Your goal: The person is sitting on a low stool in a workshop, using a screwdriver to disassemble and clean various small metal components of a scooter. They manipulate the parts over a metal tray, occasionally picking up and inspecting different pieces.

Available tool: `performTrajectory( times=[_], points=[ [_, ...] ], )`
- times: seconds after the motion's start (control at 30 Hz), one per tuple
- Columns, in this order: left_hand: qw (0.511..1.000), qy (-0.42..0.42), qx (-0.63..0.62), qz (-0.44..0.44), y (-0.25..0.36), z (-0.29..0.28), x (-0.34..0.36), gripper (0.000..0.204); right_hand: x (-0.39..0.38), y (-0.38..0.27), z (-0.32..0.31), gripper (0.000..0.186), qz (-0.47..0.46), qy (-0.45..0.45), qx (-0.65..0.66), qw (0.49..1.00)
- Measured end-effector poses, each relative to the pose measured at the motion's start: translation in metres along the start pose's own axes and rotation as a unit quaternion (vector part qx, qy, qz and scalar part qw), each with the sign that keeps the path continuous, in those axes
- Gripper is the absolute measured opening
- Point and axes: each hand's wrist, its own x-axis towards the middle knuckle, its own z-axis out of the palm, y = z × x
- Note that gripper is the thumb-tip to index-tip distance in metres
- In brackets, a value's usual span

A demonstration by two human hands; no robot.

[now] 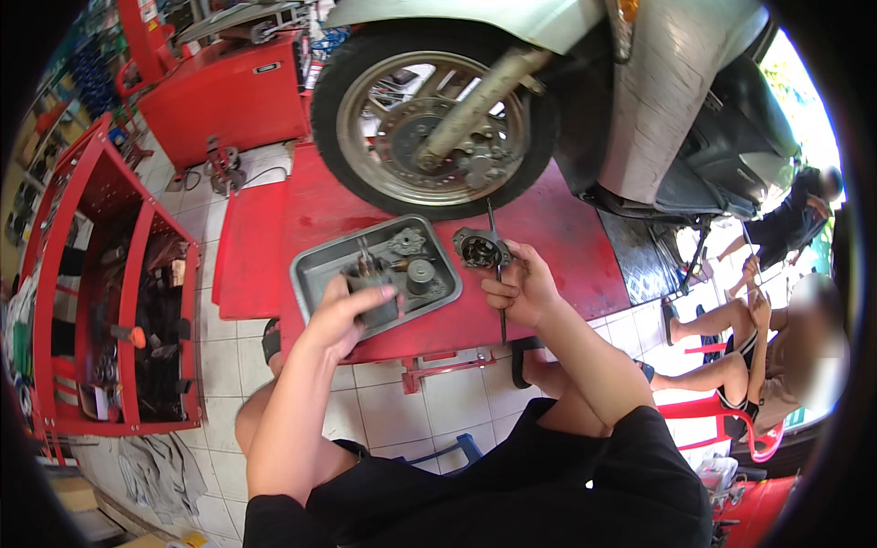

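My left hand grips a metal cylindrical part with prongs on top, over the left part of a shallow grey tray. Inside the tray are a flat irregular metal part and a small round part. My right hand is closed on a round, dark metal housing with an open interior and on a long thin rod-like tool, held upright beside the tray. The tray rests on a red platform, below a scooter's front wheel.
A scooter stands above the platform. Red shelving with tools is at the left, a red cabinet behind. At the right, a person sits on a red chair, and another person is behind. A blue stool is below.
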Motion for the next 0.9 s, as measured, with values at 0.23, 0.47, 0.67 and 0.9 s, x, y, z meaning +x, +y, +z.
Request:
performTrajectory(
  times=[0.23, 0.47, 0.67, 0.9],
  points=[
    [0.974, -0.053, 0.219, -0.026, -0.035, 0.036, 0.004, 0.061, -0.018, 0.005, -0.006, 0.032, 0.013, -0.047, 0.040, 0.998],
    [0.957, -0.068, 0.281, 0.014, -0.044, 0.039, 0.013, 0.062, -0.030, 0.014, -0.013, 0.020, 0.009, -0.010, 0.011, 1.000],
    [0.946, -0.064, 0.316, 0.037, -0.050, 0.047, 0.014, 0.060, -0.031, 0.023, -0.009, 0.025, 0.015, 0.024, -0.008, 1.000],
    [0.961, -0.051, 0.273, 0.014, -0.050, 0.044, 0.009, 0.057, -0.031, 0.032, 0.011, 0.055, -0.085, 0.035, -0.223, 0.970]
  ],
)
